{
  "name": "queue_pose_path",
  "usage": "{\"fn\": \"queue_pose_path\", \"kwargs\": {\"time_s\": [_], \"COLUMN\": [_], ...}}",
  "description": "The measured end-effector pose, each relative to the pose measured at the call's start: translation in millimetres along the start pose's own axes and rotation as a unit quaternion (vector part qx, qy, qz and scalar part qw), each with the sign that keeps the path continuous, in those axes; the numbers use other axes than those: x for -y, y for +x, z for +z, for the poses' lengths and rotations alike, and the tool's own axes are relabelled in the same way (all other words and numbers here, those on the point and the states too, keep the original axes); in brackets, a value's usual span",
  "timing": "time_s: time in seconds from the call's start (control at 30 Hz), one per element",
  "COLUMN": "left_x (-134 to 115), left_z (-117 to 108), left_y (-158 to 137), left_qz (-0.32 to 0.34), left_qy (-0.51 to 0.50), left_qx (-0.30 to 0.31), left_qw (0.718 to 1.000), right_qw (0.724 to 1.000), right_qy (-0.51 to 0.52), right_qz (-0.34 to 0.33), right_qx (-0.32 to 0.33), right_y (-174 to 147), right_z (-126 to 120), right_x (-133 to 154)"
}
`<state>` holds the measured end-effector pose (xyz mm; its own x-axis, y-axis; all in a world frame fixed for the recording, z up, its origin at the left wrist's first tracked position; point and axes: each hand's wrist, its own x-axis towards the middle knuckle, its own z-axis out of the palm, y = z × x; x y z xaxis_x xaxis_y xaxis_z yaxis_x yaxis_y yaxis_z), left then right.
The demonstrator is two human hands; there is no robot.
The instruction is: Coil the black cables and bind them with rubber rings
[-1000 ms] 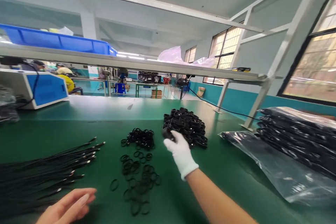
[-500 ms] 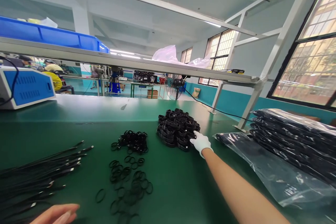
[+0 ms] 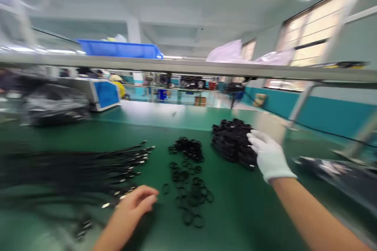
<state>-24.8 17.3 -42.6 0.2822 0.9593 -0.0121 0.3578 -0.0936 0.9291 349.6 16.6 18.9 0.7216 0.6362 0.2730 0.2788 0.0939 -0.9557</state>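
My left hand [image 3: 132, 210] is bare, its thumb and index finger slightly apart with nothing visible between them. It hovers by the metal-tipped ends of the black cables [image 3: 118, 160], which lie spread out to the left. Just right of it, loose black rings [image 3: 193, 192] are scattered on the green tabletop. Behind these sits a small heap of black rings [image 3: 188, 149]. My right hand [image 3: 266, 155], in a white glove, has its fingers stretched out at the right side of a pile of coiled black cables [image 3: 232, 141]. I cannot tell whether it touches the pile.
Clear plastic bags with black contents [image 3: 338, 174] lie at the right, and another bagged bundle [image 3: 55, 104] at the far left. A blue and white machine [image 3: 106, 94] stands behind. Overhead, a shelf [image 3: 188, 66] carries a blue bin [image 3: 120, 50] and pinkish plastic bags [image 3: 226, 51].
The view has swung left, so the things on the table appear further right. My left hand has come further into view near the cable ends. My right hand's fingers have straightened beside the coiled pile.
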Motion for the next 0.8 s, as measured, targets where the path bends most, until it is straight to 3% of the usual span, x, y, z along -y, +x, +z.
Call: {"fn": "queue_pose_path", "kwargs": {"time_s": [0.07,0.17,0.27,0.33,0.43,0.57,0.67,0.8], "left_x": [-8.1,-10.5,-10.8,-8.1,6.6,35.0,49.0,55.5], "left_z": [6.7,10.8,-4.4,-29.8,-84.8,-152.4,-178.9,-189.7], "left_y": [-9.4,-19.6,-30.0,-33.5,-26.1,-1.8,15.9,34.3], "left_qz": [0.046,0.041,0.041,0.032,-0.023,-0.121,-0.160,-0.169], "left_qy": [0.021,0.067,0.135,0.194,0.289,0.387,0.437,0.490], "left_qx": [-0.003,-0.047,-0.085,-0.118,-0.179,-0.237,-0.253,-0.228], "left_qw": [0.999,0.996,0.986,0.973,0.940,0.883,0.848,0.825], "right_qw": [0.996,0.976,0.959,0.945,0.918,0.898,0.882,0.875], "right_qy": [0.052,0.055,-0.016,-0.101,-0.176,-0.205,-0.208,-0.225], "right_qz": [-0.004,0.004,0.008,-0.027,-0.096,-0.174,-0.235,-0.263], "right_qx": [0.079,0.210,0.284,0.309,0.343,0.349,0.351,0.338], "right_y": [-49.2,-124.5,-182.4,-204.6,-216.3,-215.4,-216.3,-219.2], "right_z": [34.1,72.8,96.6,105.2,109.3,109.9,112.8,116.8], "right_x": [23.0,43.7,34.8,17.0,-8.0,-20.8,-25.5,-34.4]}}
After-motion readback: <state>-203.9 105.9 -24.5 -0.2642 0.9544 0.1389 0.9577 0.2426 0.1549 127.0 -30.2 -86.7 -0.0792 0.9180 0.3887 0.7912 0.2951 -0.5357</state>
